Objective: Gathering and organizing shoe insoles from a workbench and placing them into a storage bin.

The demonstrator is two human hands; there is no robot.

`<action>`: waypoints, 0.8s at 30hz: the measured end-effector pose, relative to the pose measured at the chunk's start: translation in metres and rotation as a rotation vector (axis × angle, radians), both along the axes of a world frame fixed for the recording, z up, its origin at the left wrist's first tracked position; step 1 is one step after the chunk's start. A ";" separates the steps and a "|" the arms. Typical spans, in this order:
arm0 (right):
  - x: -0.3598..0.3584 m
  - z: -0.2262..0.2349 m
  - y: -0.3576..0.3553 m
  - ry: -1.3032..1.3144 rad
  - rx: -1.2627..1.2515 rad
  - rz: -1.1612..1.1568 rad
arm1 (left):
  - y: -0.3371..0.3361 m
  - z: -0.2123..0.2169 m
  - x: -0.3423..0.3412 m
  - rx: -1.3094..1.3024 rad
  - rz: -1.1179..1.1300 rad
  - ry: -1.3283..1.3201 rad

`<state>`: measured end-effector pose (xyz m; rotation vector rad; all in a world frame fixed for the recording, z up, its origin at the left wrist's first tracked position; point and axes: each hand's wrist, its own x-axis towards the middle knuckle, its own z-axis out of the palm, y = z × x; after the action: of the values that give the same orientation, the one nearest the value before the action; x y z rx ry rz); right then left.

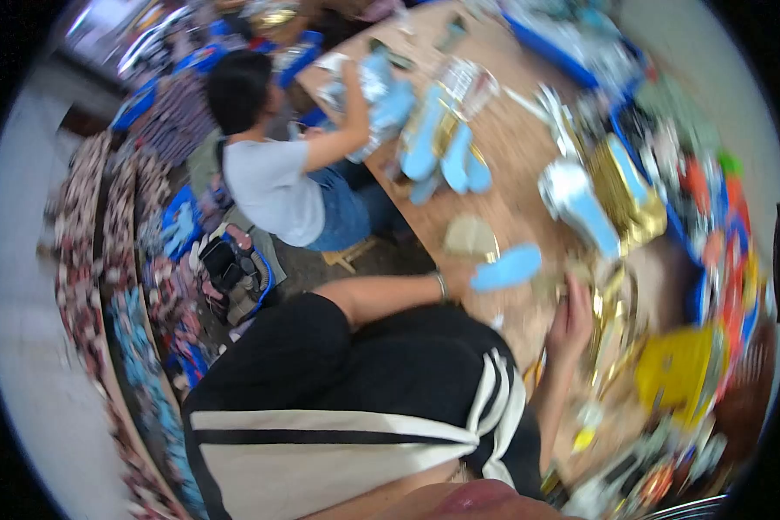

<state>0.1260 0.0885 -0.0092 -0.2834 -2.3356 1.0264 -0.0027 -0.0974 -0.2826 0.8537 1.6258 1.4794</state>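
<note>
My left hand (461, 281) is closed on the heel end of a light blue insole (507, 267) and holds it over the wooden table (529, 316) near its front edge. To its right my right hand (570, 322) is raised, its fingers stretched upward and somewhat blurred, with nothing plainly held in them. A beige rounded piece (471, 236) lies just beyond the left hand. Past the right hand are strips of gold foil sheet (614, 303). A silver and light blue insole bundle (581, 204) rests beside a gold stack (624, 186).
Across the table a co-worker (273, 165) in a white shirt handles silver and blue pieces. More blue insoles (425, 143) lie mid-table. Blue bins (572, 52) line the far right edge; a yellow container (680, 373) stands at right. Racks of stacked pieces (82, 260) are on the left.
</note>
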 end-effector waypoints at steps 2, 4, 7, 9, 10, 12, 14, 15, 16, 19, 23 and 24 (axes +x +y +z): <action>0.010 0.004 -0.007 -0.022 0.155 -0.039 | 0.004 0.075 0.000 -0.580 -0.177 0.525; 0.016 0.015 -0.016 0.012 0.170 -0.009 | -0.002 0.087 0.003 -0.824 -0.175 0.543; 0.039 0.036 -0.018 0.061 0.127 -0.007 | -0.006 0.079 0.006 -0.856 -0.087 0.532; 0.045 0.047 -0.016 0.083 0.116 -0.019 | -0.006 0.065 0.004 -0.825 -0.009 0.496; 0.047 0.052 -0.015 0.113 0.121 -0.089 | -0.003 0.061 0.003 -0.865 -0.010 0.502; 0.049 0.058 -0.008 0.141 0.161 -0.136 | 0.003 0.037 0.001 -0.932 -0.033 0.502; 0.052 0.049 0.001 0.156 0.013 -0.141 | 0.010 0.028 0.001 -0.941 -0.017 0.468; 0.052 0.045 0.004 0.171 -0.149 -0.144 | 0.012 0.023 0.001 -0.965 -0.001 0.436; 0.053 0.043 0.002 0.167 -0.278 -0.144 | 0.014 0.022 0.002 -0.957 0.003 0.434; 0.055 0.034 -0.002 0.129 -0.366 -0.218 | 0.021 0.012 0.003 -0.976 0.052 0.383; 0.058 0.038 0.006 0.008 -0.086 -0.089 | 0.029 0.016 0.005 -0.952 0.136 0.240; 0.061 0.034 0.008 0.000 -0.147 -0.131 | 0.030 0.031 0.005 -0.955 0.093 0.114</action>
<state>0.1869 0.0963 0.0252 -0.4871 -2.2130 1.1339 0.0025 -0.0675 -0.2518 0.3104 2.1611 0.5478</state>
